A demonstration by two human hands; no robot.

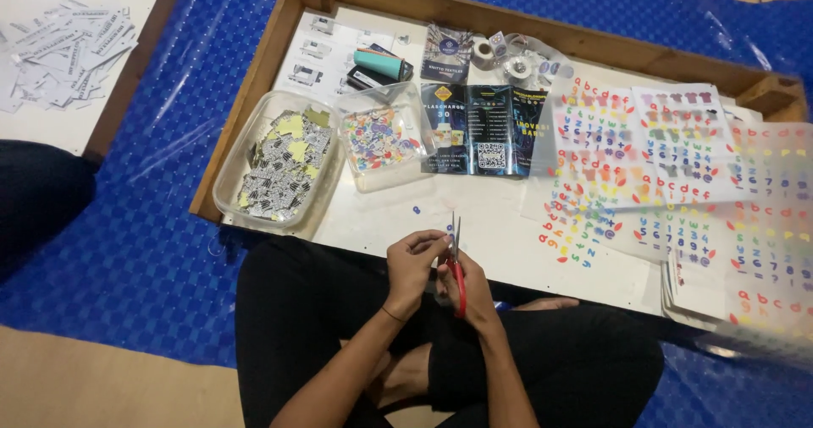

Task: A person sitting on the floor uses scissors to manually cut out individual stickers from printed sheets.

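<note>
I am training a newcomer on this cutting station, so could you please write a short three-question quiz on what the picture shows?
1. True or false: the right hand holds red-handled scissors.
2. What fills the larger clear tub at the tray's left end? A) scraps of printed and yellow paper B) coins C) thread spools
3. What is printed on the sheets lying to the right of the dark leaflets?

Key: 1 true. 2 A. 3 coloured letters, numbers and symbols.
</note>
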